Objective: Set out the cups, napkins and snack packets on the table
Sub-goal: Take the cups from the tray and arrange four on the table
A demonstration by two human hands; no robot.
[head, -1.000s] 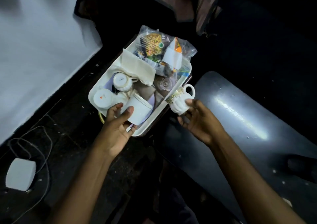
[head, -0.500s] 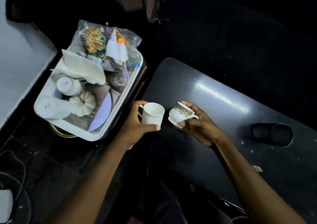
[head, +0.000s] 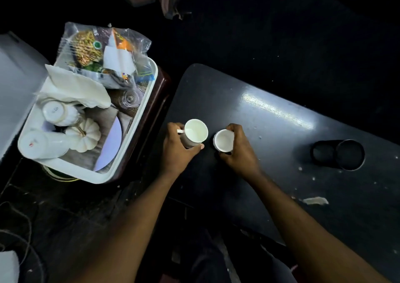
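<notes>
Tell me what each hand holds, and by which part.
The left hand grips the taller white mug round its body. The right hand grips the smaller white cup round its side wall.

Dim, lived-in room, most likely someone's home rather than a shop or office.

A dark table [head: 281, 113], scuffed and flecked with pale specks, stands beside a white plastic tub [head: 149, 100] perched on a dark brown stool [head: 162, 87]. The tub is crammed with household white cups [head: 54, 112], a pumpkin-shaped pot [head: 84, 134], paper napkins [head: 73, 85] and bagged snack packets [head: 86, 46]. Loose cables [head: 13, 235] trail over the dark, dusty floor [head: 71, 207], and 2 black cylinders [head: 337, 155] sit on the table.
</notes>
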